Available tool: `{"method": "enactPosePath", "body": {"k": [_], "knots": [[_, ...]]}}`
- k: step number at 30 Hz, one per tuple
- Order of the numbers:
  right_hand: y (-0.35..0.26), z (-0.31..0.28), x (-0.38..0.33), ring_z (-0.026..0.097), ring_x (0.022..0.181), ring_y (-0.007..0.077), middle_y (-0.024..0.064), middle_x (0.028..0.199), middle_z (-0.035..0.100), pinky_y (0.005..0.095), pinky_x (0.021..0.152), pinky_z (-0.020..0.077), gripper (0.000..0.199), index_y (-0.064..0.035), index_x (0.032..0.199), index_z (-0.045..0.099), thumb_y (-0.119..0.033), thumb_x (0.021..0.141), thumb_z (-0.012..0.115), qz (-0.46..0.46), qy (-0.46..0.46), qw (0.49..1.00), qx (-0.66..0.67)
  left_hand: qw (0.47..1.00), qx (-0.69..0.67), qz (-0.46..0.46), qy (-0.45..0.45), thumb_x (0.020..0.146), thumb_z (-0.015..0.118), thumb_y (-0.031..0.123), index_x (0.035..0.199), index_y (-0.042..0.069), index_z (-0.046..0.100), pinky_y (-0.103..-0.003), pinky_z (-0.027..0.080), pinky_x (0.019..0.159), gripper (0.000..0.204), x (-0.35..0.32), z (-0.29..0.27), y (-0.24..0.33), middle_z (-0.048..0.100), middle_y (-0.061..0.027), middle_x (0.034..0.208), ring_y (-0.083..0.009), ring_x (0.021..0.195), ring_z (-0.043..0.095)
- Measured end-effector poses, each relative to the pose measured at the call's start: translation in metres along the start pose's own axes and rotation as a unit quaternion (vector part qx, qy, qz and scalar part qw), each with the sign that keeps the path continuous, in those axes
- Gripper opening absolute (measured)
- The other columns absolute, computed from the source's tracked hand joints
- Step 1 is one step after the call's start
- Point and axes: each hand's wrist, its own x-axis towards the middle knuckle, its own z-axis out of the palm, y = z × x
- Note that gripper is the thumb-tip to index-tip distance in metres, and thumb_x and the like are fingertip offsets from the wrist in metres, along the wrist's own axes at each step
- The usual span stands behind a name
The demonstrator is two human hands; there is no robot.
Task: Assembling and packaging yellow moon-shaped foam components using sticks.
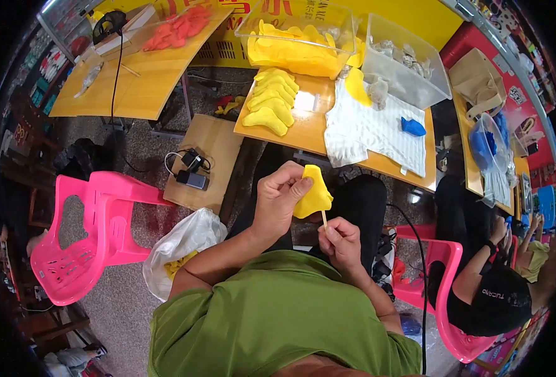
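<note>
A yellow sign [410,16] with red lettering stands at the frame's top, behind the clear bins. A white plastic bag [180,248] lies lower left. A dark phone [193,180] rests centre-left, its screen unlit.

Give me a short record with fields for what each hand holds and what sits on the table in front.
left hand: left hand pinches a yellow fish-shaped soft piece
right hand: right hand grips a thin wooden stick pointing up into that piece
table: wooden table carries a row of yellow soft pieces, a white cloth and a small blue piece
bins: clear plastic bin of yellow pieces
beside: pink plastic chair
</note>
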Motion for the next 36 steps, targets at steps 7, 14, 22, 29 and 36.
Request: {"method": "enactPosePath", "body": {"k": [7,14,22,29,36], "knots": [[-0.002,-0.004,0.003,0.042,0.049,0.0051,0.0009,0.062,0.053,0.0196,0.043,0.0314,0.009,0.0009,0.088,0.061,-0.007,0.089,0.057,-0.073,0.046,0.986,-0.141,0.970,0.230,0.079,-0.030,0.082,0.066,0.004,0.076,-0.003,0.053,-0.022,0.035,0.054,0.017,0.000,-0.006,0.006,0.046,-0.0008,0.074,-0.0062,0.063,0.043],[-0.006,-0.004,0.007,0.048,0.053,0.0073,0.0014,0.066,0.055,0.0213,0.049,0.0367,0.006,0.0022,0.086,0.061,-0.004,0.085,0.061,-0.214,0.063,0.926,-0.304,0.950,0.298,0.075,-0.050,0.081,0.068,0.006,0.074,-0.001,0.053,-0.022,0.036,0.054,0.018,0.003,0.000,0.021,0.045,-0.0014,0.072,-0.0072,0.063,0.044],[0.008,0.001,0.005,0.046,0.052,0.0071,0.0020,0.064,0.054,0.0212,0.048,0.0358,0.006,0.0015,0.086,0.060,-0.004,0.086,0.059,-0.171,0.055,0.964,-0.195,0.974,0.208,0.080,-0.040,0.078,0.068,0.004,0.077,-0.002,0.057,-0.024,0.040,0.057,0.012,0.004,0.007,0.015,0.050,-0.0045,0.075,-0.0099,0.065,0.050],[-0.007,0.006,0.016,0.048,0.050,0.0121,0.0051,0.061,0.051,0.0237,0.047,0.0352,0.005,0.0015,0.086,0.062,-0.001,0.082,0.061,-0.288,-0.026,0.889,-0.356,0.954,0.267,0.110,-0.077,0.074,0.069,0.000,0.071,-0.002,0.057,-0.025,0.039,0.056,0.013,0.002,0.007,0.027,0.052,-0.0050,0.072,-0.0123,0.064,0.051],[0.001,-0.001,0.008,0.047,0.055,0.0071,0.0018,0.067,0.054,0.0216,0.049,0.0358,0.009,0.0021,0.087,0.061,-0.006,0.087,0.059,-0.177,-0.009,0.952,-0.250,0.973,0.204,0.036,-0.098,0.073,0.073,0.003,0.088,0.001,0.059,-0.023,0.042,0.065,0.021,0.005,0.011,0.028,0.054,-0.0032,0.082,-0.0095,0.073,0.052]]}}
